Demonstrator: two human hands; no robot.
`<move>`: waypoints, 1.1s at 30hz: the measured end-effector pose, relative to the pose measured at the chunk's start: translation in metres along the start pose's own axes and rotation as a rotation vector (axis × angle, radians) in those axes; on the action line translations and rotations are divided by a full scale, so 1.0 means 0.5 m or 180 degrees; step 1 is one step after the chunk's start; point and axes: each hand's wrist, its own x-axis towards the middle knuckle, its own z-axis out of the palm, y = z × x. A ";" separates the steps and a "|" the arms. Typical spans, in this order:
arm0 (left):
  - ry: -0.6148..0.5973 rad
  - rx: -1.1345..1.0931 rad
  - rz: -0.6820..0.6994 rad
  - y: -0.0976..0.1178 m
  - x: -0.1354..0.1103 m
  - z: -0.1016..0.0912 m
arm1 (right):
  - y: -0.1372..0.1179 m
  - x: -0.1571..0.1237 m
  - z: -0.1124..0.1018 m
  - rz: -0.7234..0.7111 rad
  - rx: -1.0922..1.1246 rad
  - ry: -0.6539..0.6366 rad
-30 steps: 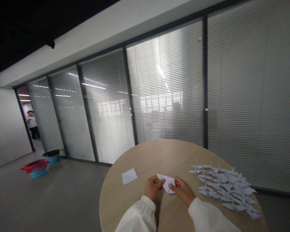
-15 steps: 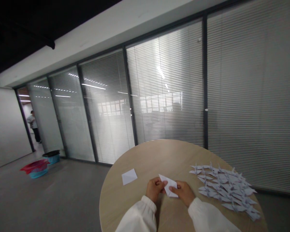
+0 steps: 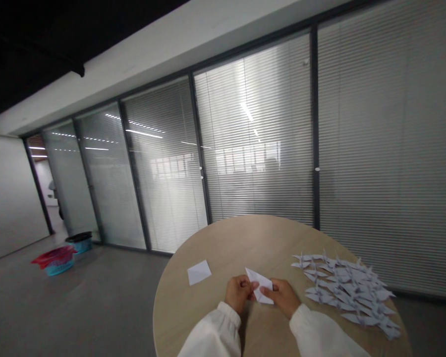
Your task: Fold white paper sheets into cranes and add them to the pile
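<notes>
A partly folded piece of white paper (image 3: 262,282) is held between my two hands, just above the near part of the round table. My left hand (image 3: 239,292) pinches its left edge, fingers curled and thumb pointing inward. On the right side, my right hand (image 3: 282,296) grips the paper with the thumb lying on top and the fingers behind. A loose creased sheet of white paper (image 3: 199,272) lies flat to the left of my hands. Many folded paper cranes (image 3: 351,290) sit in rows to the right.
The round wooden table (image 3: 252,238) has a curved edge. Behind it stands a glass partition with blinds (image 3: 256,119). On the floor at left are a bin with a red bag (image 3: 57,260) and one with a black bag (image 3: 81,241). A person (image 3: 53,188) is partly hidden at the doorway.
My left thumb and fingers have shifted slightly at the paper's left edge; my right hand keeps its grip. The person in the doorway has moved right, mostly behind the partition.
</notes>
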 end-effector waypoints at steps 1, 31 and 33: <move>0.0011 0.0005 -0.0016 0.003 -0.001 0.001 | -0.001 0.000 0.000 0.0003 -0.0012 -0.0005; -0.0263 0.0588 0.0267 -0.019 -0.001 -0.006 | -0.013 -0.004 -0.002 -0.0182 -0.0003 -0.0079; -0.0320 0.0535 0.0196 -0.020 0.001 -0.003 | -0.017 -0.005 -0.002 -0.0221 -0.0020 -0.0011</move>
